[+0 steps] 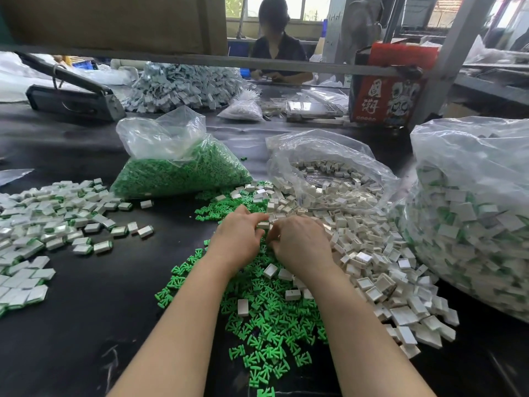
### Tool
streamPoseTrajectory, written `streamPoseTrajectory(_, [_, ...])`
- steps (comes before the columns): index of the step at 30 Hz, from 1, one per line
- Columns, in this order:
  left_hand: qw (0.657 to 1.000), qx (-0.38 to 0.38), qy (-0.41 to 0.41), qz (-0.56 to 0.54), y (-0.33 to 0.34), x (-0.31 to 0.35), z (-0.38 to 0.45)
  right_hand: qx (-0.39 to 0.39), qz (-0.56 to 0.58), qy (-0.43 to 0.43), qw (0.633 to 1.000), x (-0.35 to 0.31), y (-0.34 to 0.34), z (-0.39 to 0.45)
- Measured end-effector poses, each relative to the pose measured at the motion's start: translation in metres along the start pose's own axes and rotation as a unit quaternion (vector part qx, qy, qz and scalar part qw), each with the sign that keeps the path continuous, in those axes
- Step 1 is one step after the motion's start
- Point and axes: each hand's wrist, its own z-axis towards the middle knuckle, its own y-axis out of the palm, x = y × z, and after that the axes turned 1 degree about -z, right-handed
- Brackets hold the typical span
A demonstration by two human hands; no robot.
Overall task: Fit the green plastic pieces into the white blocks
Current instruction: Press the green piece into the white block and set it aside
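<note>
red carton (pixel 386 90) at back right, white chinese characters printed on its face, not legible enough to transcribe. no other writing readable.

both forearms reach in from bottom edge, hands meeting at centre of the black table (pixel 86 310). left hand (pixel 239 239) knuckles up, fingers curled, pinching a white block (pixel 262 225) at the fingertips. right hand (pixel 300 242) knuckles up, fingers curled in toward the same block; what they pinch is hidden, cannot tell.

loose green pieces (pixel 266 316) spread under and below the hands. loose white blocks (pixel 380 267) heaped just right, touching the green spread. fitted blocks (pixel 43 222) piled well apart at left.

bag of green pieces (pixel 177 170) behind, open bag of white blocks (pixel 329 173) beside it, big bag of fitted blocks (pixel 472 219) far right. another person (pixel 276 50) seated across, behind a grey rail (pixel 200 60).
</note>
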Motion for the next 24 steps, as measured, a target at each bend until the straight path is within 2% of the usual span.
streamPoseTrajectory(3, [1.0, 0.018, -0.003, 0.013, 0.006, 0.0, 0.0, 0.002, 0.029, 0.013, 0.999, 0.003, 0.0, 0.001])
streamPoseTrajectory(9, [0.996, 0.035, -0.037, -0.068, 0.003, -0.001, 0.001, 0.032, 0.066, 0.023, 0.997, 0.009, -0.004, 0.002])
streamPoseTrajectory(13, [0.993, 0.048, -0.031, -0.102, -0.001, -0.005, 0.0, 0.075, 0.115, 0.02, 0.99, 0.01, -0.006, 0.001])
streamPoseTrajectory(16, [0.976, 0.057, -0.031, -0.209, -0.003, -0.007, 0.001, 0.094, 0.172, 0.027, 0.98, 0.013, -0.008, 0.001])
streamPoseTrajectory(18, [0.933, 0.058, -0.041, -0.353, -0.005, -0.005, 0.002, 0.099, 0.229, 0.035, 0.968, 0.014, -0.011, 0.002])
streamPoseTrajectory(20, [0.849, 0.041, -0.064, -0.523, -0.008, -0.002, 0.002, 0.105, 0.29, 0.044, 0.95, 0.014, -0.014, 0.002])
streamPoseTrajectory(22, [0.76, 0.002, -0.078, -0.645, -0.011, 0.0, 0.002, 0.104, 0.363, 0.054, 0.924, 0.014, -0.017, 0.002])
streamPoseTrajectory(24, [0.704, -0.039, -0.092, -0.703, -0.014, 0.002, 0.002, 0.09, 0.446, 0.058, 0.889, 0.013, -0.02, 0.002])
